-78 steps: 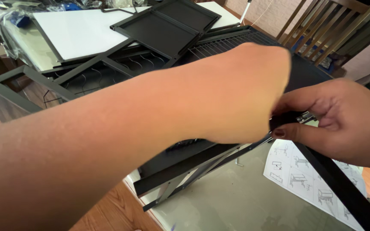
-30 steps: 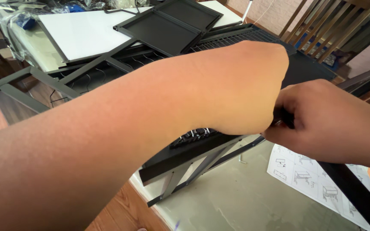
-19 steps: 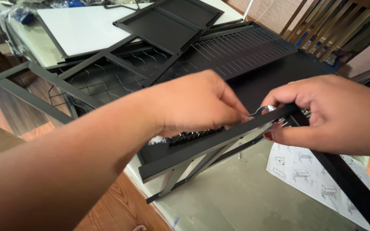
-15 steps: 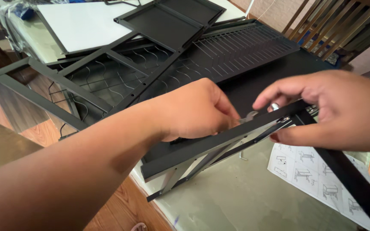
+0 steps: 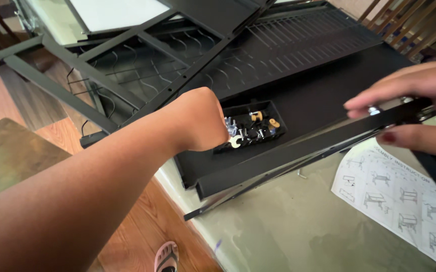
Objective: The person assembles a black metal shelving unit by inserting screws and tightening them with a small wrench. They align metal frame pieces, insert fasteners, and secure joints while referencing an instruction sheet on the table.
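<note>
My right hand (image 5: 415,119) pinches the end of a long black metal bar (image 5: 298,155), thumb below and fingers on top, next to a silver screw head (image 5: 372,109). The bar slants down to the left over a flat black panel (image 5: 323,95). On that panel lies a small black tray of hardware (image 5: 255,126) with silver screws, tan caps and a small flat wrench. My left hand (image 5: 198,121) is curled at the tray's left edge with its fingertips among the screws. Its fingers are hidden, so what they hold is unclear.
A printed assembly sheet (image 5: 402,199) lies on the pale green table (image 5: 288,231) at right. Black slatted panels (image 5: 303,43) and wire-rack frames (image 5: 142,68) fill the back. Wooden chairs (image 5: 412,22) stand top right, a wooden seat (image 5: 11,156) left, a sandalled foot (image 5: 167,257) below.
My left hand has left the bar's end by the right hand and moved down-left to the hardware tray. The right hand keeps its hold on the bar.
</note>
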